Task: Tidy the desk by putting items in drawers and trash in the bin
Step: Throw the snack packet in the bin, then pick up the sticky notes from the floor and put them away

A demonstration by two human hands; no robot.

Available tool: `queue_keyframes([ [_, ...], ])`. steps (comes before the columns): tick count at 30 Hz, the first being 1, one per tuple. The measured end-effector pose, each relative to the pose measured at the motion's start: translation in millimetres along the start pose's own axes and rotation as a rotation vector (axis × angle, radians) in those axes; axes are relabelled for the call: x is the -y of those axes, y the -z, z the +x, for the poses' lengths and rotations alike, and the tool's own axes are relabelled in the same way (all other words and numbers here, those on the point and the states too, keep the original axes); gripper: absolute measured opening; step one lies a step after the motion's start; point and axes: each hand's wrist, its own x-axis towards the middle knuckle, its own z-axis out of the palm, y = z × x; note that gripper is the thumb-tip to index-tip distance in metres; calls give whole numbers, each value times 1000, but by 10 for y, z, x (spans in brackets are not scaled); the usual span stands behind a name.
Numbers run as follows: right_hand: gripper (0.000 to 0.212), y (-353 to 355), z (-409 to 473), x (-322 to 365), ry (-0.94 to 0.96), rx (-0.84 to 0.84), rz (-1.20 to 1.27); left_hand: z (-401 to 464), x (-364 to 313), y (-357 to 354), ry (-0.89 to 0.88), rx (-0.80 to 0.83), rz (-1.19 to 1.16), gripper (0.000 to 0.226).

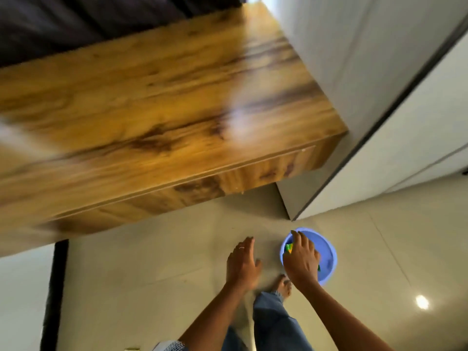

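Note:
A round blue bin (326,252) stands on the floor near the corner of the wall. My right hand (301,259) is over its left side, fingers closed around a green and yellow wrapper (289,248) that pokes out at both ends of the hand. My left hand (241,264) hangs beside it over the floor, fingers loosely apart, holding nothing; a ring shows on one finger. The wooden desk (157,110) fills the upper left, blurred, with its drawer front (228,183) shut along the near edge.
White cupboard panels (379,97) with a dark strip rise on the right. Pale floor tiles (152,274) lie below, with a lamp's reflection at the lower right. My bare foot (283,287) and blue jeans are under my hands. A dark vertical strip (57,282) stands at the left.

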Motion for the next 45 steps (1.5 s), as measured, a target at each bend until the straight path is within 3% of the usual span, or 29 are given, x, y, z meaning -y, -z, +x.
queue_keyframes([
  [11, 60, -538, -1047, 1015, 410, 64, -232, -1091, 1316, 481, 246, -264, -169, 66],
  [20, 58, -1506, -2175, 1879, 842, 211, -373, -2475, 2626, 417, 654, -478, -397, 64],
  [28, 58, -2324, -2864, 2466, 1194, 370, -583, -3277, 3233, 161, 1003, -571, -614, 65],
  [35, 55, -3187, -3164, 2867, 1424, 544, -689, -3397, 3763, 12, 1215, -613, -766, 65],
  [45, 55, -4550, -3140, 3000, 1657, 625, -813, -3050, 4662, -476, 1266, -629, -930, 65],
])
